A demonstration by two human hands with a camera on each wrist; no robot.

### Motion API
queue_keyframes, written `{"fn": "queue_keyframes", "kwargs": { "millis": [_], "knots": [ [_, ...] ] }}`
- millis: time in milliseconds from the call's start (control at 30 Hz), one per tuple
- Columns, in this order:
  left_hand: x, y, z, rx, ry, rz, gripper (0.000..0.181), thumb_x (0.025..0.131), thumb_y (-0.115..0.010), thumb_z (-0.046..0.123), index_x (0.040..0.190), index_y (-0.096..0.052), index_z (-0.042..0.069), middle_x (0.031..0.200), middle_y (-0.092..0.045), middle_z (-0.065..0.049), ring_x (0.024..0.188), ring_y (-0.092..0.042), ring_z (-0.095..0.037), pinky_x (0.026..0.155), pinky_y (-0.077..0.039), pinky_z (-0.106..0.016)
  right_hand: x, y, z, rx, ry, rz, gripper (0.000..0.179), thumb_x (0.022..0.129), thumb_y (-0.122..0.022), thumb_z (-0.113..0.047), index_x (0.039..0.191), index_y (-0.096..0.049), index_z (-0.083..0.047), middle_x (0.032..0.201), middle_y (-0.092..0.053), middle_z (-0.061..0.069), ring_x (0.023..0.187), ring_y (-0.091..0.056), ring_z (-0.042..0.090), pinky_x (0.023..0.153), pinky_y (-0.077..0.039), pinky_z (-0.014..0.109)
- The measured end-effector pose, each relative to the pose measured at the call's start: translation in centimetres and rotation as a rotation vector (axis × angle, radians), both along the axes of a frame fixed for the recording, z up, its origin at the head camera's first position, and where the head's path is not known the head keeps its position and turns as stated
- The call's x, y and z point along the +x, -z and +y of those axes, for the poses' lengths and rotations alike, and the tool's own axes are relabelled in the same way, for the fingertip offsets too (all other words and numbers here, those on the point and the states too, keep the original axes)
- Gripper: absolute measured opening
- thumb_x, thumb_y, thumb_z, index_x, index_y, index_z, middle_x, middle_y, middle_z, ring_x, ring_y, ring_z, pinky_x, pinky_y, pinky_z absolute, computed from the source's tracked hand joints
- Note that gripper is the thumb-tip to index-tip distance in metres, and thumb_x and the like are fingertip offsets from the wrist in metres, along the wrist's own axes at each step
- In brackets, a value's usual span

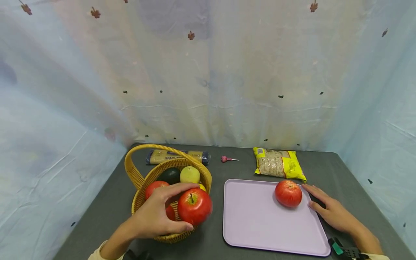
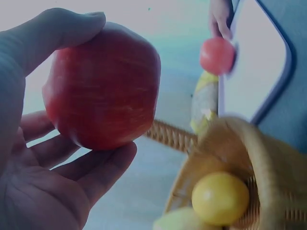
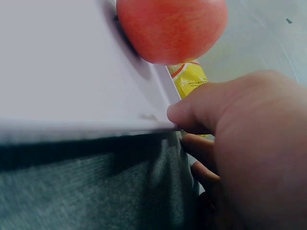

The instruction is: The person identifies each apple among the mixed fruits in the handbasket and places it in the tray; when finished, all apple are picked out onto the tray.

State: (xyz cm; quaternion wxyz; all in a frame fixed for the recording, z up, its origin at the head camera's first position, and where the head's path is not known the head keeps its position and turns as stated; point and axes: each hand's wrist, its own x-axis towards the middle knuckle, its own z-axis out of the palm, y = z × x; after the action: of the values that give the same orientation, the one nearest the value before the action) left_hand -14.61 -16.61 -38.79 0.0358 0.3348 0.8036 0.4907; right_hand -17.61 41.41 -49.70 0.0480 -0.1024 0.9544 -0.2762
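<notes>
My left hand point(image 1: 151, 216) holds a red apple point(image 1: 195, 206) between thumb and fingers, over the front right of a yellow wicker basket point(image 1: 136, 202). The apple's stem faces up; its streaked side point(image 2: 103, 91) fills much of the left wrist view. My right hand point(image 1: 338, 213) rests at the right edge of a lilac tray point(image 1: 269, 220), fingers fairly straight. In the right wrist view its thumb point(image 3: 192, 108) touches the tray rim, with other fingers lower down outside it. Near those fingertips, a second red apple point(image 1: 288, 194) sits in the tray's far right corner.
Inside the basket are a dark green avocado-like fruit point(image 1: 170, 176), a yellow-green round fruit point(image 1: 190, 174), a yellow fruit point(image 2: 220, 199) and red fruit point(image 1: 156, 187). Behind stand a spaghetti pack point(image 1: 162, 156), a pink lollipop point(image 1: 224, 159) and a yellow bag point(image 1: 276, 163). Curtains surround the dark table.
</notes>
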Motion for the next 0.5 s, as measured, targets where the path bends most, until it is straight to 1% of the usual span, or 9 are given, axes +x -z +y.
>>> {"fn": "queue_keyframes", "kwargs": {
  "millis": [167, 300, 500],
  "knots": [
    [0.2, -0.5, 1.6, 0.040, 0.104, 0.021, 0.082, 0.085, -0.097, 0.028, 0.157, -0.059, 0.023, 0.148, -0.068, 0.003, 0.127, -0.070, -0.018, 0.106, -0.062, -0.035, 0.0, 0.0, 0.0, -0.003, 0.003, -0.004, 0.067, 0.109, -0.067, -0.030, 0.168, -0.042, -0.008, 0.165, -0.042, 0.037, 0.146, -0.039, 0.067, 0.102, -0.037, 0.090],
    [0.2, -0.9, 3.4, 0.067, 0.147, 0.035, 0.082, 0.085, -0.097, 0.029, 0.157, -0.058, 0.025, 0.147, -0.069, 0.003, 0.127, -0.071, -0.017, 0.103, -0.063, -0.035, 0.0, 0.0, 0.0, -0.003, 0.006, -0.006, 0.067, 0.109, -0.066, -0.030, 0.168, -0.042, -0.008, 0.166, -0.042, 0.037, 0.147, -0.038, 0.067, 0.102, -0.037, 0.090],
    [0.0, -1.3, 6.5, 0.127, 0.223, 0.013, 0.083, 0.086, -0.096, 0.026, 0.159, -0.057, 0.025, 0.149, -0.067, 0.002, 0.129, -0.069, -0.016, 0.104, -0.062, -0.035, 0.0, 0.0, 0.0, 0.000, 0.004, -0.005, 0.067, 0.109, -0.067, -0.031, 0.167, -0.043, -0.008, 0.165, -0.042, 0.037, 0.146, -0.038, 0.067, 0.101, -0.037, 0.090]
  ]
}}
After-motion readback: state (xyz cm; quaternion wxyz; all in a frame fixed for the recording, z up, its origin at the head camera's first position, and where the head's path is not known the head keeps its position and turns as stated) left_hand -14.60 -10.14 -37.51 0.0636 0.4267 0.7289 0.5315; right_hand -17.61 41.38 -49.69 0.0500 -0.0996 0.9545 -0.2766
